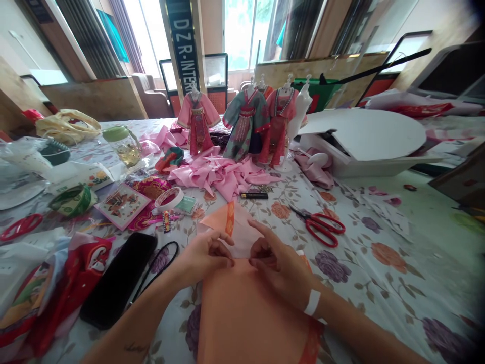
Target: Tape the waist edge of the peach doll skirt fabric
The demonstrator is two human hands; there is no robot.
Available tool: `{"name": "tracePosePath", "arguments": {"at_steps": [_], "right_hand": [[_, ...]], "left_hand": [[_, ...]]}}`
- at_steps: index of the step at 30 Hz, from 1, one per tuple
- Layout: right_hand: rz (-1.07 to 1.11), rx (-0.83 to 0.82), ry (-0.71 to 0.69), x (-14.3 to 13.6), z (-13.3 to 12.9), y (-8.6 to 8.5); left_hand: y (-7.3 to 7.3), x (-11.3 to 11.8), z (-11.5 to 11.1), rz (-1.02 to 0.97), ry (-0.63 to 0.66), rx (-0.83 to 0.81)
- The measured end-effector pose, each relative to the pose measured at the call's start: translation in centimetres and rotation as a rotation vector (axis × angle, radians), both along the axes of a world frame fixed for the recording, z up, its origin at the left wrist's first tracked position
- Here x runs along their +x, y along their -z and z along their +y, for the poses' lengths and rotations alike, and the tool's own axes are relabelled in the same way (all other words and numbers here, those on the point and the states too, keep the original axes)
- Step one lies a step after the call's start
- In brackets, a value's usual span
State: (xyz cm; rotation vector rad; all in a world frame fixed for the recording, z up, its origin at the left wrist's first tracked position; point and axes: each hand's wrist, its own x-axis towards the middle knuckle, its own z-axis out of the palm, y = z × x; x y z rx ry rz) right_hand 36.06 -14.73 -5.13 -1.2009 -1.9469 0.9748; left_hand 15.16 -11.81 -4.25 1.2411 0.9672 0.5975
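A long piece of orange fabric (pixel 235 313) lies in front of me, with a patterned orange band along its lower right side. Its far end shows a paler, whitish-peach face and a short strip of orange trim. My left hand (pixel 212 255) pinches the fabric's edge between thumb and forefinger. Close beside it, my right hand (pixel 271 258) pinches the same edge, forefinger raised and stretched forward. A white band circles the right wrist. Red-handled scissors (pixel 322 227) lie to the right of the fabric, blades pointing away to the left. A black lighter (pixel 254 195) rests beyond the fabric.
Small dressed mannequins (pixel 248 121) stand at the back amid pink fabric scraps (pixel 223 174). On the left are a black phone (pixel 119 280), a tape roll (pixel 168 198), green ribbon (pixel 74 200) and a lidded glass jar (pixel 123 144). A white round board (pixel 367 134) sits back right.
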Motion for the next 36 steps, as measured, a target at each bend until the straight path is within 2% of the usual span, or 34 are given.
{"name": "tracePosePath", "arguments": {"at_steps": [8,16,25,29,31,33,36], "right_hand": [[0.15,-0.041,-0.055,-1.7,0.5,0.3],[0.256,-0.026,0.016,-2.3,0.6,0.2],[0.275,-0.052,0.225,-2.0,1.2,-0.2],[0.471,-0.003,0.384,-0.9,0.9,-1.0],[0.6,-0.158,0.364,-0.4,0.3,-1.4],[0.682,-0.409,0.28,-0.2,-0.6,-1.5],[0.701,-0.65,0.14,-0.4,-1.6,-1.2]], "left_hand": [[-0.3,-0.1,-0.1,-0.027,0.012,0.001],[0.3,-0.3,0.0,-0.107,0.048,0.014],[-0.5,-0.4,0.1,-0.124,0.056,-0.094],[-0.4,-0.5,0.3,-0.101,0.049,-0.118],[-0.3,-0.6,0.4,-0.095,0.053,-0.129],[-0.2,-0.8,0.5,-0.113,0.072,-0.139],[-0.2,-1.1,0.7,-0.132,0.111,-0.143]]}}
